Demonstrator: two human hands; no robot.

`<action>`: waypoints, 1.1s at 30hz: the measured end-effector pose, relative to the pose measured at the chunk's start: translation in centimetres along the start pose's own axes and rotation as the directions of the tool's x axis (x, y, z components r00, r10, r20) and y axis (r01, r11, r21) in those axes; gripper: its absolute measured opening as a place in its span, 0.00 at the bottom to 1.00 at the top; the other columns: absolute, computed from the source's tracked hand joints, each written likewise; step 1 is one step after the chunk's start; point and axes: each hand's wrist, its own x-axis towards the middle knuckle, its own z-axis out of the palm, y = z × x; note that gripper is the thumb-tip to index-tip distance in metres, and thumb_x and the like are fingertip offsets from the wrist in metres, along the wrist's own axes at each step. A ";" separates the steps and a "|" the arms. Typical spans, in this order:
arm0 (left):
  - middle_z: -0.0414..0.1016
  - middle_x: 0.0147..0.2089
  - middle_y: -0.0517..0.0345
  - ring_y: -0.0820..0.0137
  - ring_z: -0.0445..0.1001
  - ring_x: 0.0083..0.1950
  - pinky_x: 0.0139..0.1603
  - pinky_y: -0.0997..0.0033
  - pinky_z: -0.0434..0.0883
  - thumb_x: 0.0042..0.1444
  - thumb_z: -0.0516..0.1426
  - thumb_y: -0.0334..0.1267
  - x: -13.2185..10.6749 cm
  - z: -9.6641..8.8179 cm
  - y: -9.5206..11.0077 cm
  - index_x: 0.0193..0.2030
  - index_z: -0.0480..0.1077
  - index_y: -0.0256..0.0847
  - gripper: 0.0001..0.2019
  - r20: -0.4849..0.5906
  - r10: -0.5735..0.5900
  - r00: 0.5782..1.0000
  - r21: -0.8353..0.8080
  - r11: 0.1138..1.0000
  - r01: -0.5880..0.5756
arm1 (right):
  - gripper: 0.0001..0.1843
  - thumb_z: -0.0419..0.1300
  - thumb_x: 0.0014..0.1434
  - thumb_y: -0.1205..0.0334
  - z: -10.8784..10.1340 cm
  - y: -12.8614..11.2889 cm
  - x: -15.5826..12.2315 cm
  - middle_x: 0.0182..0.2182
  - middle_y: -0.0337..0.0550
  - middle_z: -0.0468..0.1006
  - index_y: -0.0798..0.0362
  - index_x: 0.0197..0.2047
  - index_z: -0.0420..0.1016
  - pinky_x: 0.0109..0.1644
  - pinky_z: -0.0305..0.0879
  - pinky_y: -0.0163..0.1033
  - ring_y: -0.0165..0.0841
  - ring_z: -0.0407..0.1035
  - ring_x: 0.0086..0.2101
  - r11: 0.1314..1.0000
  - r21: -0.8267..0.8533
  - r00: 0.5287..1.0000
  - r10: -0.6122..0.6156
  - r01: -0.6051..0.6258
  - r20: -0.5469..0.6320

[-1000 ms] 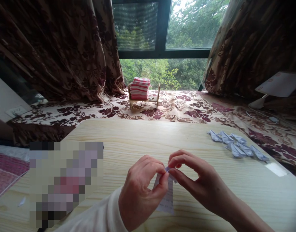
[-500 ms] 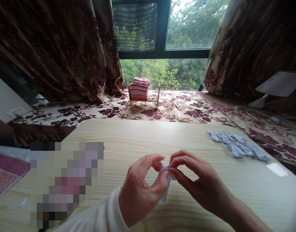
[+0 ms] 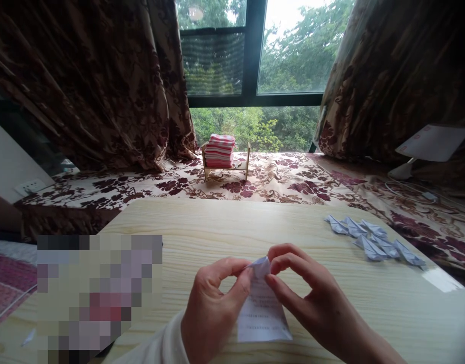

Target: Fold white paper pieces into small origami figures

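A strip of white printed paper (image 3: 263, 317) hangs between my hands above the wooden table, its top end folded to a point. My left hand (image 3: 219, 298) pinches the folded top from the left between thumb and index finger. On the other side, my right hand (image 3: 308, 283) grips the right edge of the same fold with thumb and fingertips. The lower part of the strip spreads flat toward me and shows lines of print. Several folded paper pieces (image 3: 372, 240) lie grouped at the table's right side.
The pale wooden table (image 3: 202, 227) stands before a ledge with flowered cloth (image 3: 172, 187). A small wooden rack (image 3: 247, 162) there holds striped folded cloths (image 3: 220, 151). A pixelated patch covers the table's left. At right are a white lamp (image 3: 433, 144) and a white paper piece (image 3: 443, 279).
The paper strip has turned so its printed face and lower end now show. My left hand has shifted slightly left, its fingers now closed on the fold. The view has tilted up a little.
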 end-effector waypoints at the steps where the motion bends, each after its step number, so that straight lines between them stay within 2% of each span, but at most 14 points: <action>1: 0.81 0.34 0.55 0.69 0.77 0.36 0.39 0.75 0.72 0.56 0.57 0.32 0.0 0.1 0.0 0.37 0.79 0.39 0.08 0.030 -0.033 0.999 -0.024 0.999 0.033 | 0.06 0.56 0.59 0.69 0.0 0.0 0.0 0.33 0.38 0.73 0.51 0.31 0.66 0.36 0.67 0.31 0.28 0.70 0.34 1.000 0.007 1.000 0.008 -0.008 -0.008; 4: 0.81 0.35 0.54 0.68 0.77 0.37 0.39 0.74 0.72 0.55 0.56 0.31 0.0 0.2 0.1 0.39 0.79 0.38 0.10 0.128 -0.081 0.988 -0.070 0.993 0.091 | 0.06 0.56 0.59 0.69 0.1 0.0 -0.1 0.31 0.37 0.74 0.51 0.31 0.66 0.32 0.66 0.29 0.26 0.70 0.30 1.000 0.006 1.000 0.028 -0.027 -0.014; 7: 0.81 0.37 0.54 0.68 0.76 0.38 0.40 0.74 0.71 0.56 0.56 0.32 0.1 0.2 0.3 0.40 0.79 0.38 0.10 0.158 -0.079 0.984 -0.075 0.993 0.092 | 0.06 0.56 0.59 0.70 0.2 0.1 -0.4 0.30 0.37 0.75 0.51 0.31 0.67 0.31 0.65 0.28 0.25 0.69 0.28 1.000 0.002 1.000 0.015 -0.015 0.015; 16: 0.77 0.31 0.58 0.71 0.73 0.34 0.37 0.76 0.69 0.56 0.56 0.30 0.1 0.0 0.4 0.37 0.79 0.38 0.09 0.159 -0.003 0.987 0.004 1.000 0.002 | 0.05 0.55 0.60 0.70 0.4 0.3 -0.5 0.29 0.37 0.72 0.51 0.33 0.66 0.32 0.64 0.31 0.26 0.67 0.28 0.998 -0.037 0.999 -0.051 0.051 0.020; 23: 0.78 0.35 0.56 0.69 0.75 0.37 0.39 0.74 0.71 0.56 0.56 0.32 -0.2 0.1 0.2 0.40 0.76 0.37 0.09 0.128 -0.040 0.991 -0.022 0.999 0.043 | 0.06 0.53 0.62 0.69 0.4 0.2 -0.7 0.28 0.37 0.70 0.51 0.33 0.65 0.31 0.63 0.33 0.28 0.66 0.28 0.998 -0.049 0.996 -0.029 0.033 0.080; 28: 0.76 0.31 0.57 0.70 0.73 0.34 0.38 0.74 0.69 0.56 0.55 0.32 -0.2 0.2 0.2 0.34 0.76 0.37 0.08 0.121 -0.002 0.993 0.043 0.999 -0.003 | 0.06 0.53 0.63 0.69 0.5 0.2 -0.9 0.30 0.39 0.70 0.51 0.34 0.64 0.32 0.63 0.34 0.28 0.66 0.29 0.998 -0.035 0.996 -0.040 0.043 0.077; 33: 0.76 0.31 0.57 0.70 0.73 0.34 0.37 0.75 0.69 0.56 0.55 0.32 0.0 0.1 0.1 0.32 0.76 0.37 0.07 0.110 0.014 0.994 0.049 0.999 -0.019 | 0.05 0.52 0.64 0.70 0.6 0.2 -0.9 0.31 0.39 0.69 0.51 0.37 0.63 0.34 0.63 0.33 0.27 0.65 0.30 0.997 -0.037 0.994 -0.061 0.065 0.093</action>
